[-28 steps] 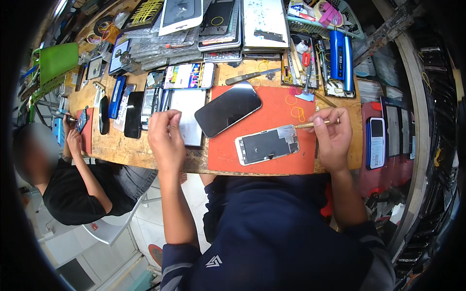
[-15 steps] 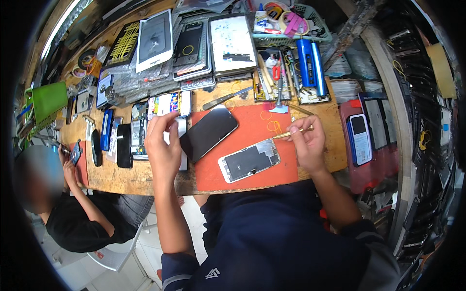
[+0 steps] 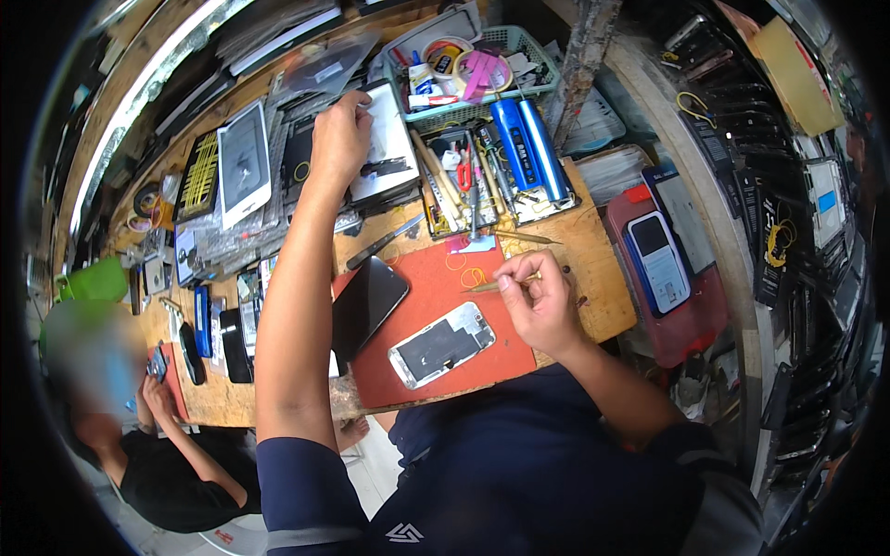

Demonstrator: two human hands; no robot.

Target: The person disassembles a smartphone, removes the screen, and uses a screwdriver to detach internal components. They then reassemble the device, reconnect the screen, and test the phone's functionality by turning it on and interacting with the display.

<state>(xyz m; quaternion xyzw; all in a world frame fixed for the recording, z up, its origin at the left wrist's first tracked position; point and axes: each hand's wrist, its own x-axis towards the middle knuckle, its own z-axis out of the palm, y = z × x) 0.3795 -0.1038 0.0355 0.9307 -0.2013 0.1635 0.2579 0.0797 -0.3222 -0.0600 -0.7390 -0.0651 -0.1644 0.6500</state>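
My left hand [image 3: 341,137] reaches to the back of the bench, its fingers curled together at a white flat box [image 3: 394,139] with small dark parts on it. What those fingers hold, if anything, is hidden. In my right hand [image 3: 542,310] a thin gold screwdriver [image 3: 482,287] is gripped, its tip pointing left above the orange-red mat [image 3: 512,357]. Below the tip lies a phone screen assembly [image 3: 445,347], its silver frame and black back panel facing up. To its left rests a dark phone screen [image 3: 371,301], glossy side up, near my left forearm.
Tools fill trays [image 3: 464,176] behind the mat, next to blue cylinders [image 3: 528,144] and a green basket [image 3: 547,69] of tapes. Yellow rubber bands [image 3: 473,276] lie on the mat. A phone [image 3: 658,259] sits on a red case at right. A co-worker [image 3: 176,473] sits at left.
My left hand has moved from above the dark screen to the white box at the back. The screwdriver has lifted off the screen assembly's corner. The view has shifted.
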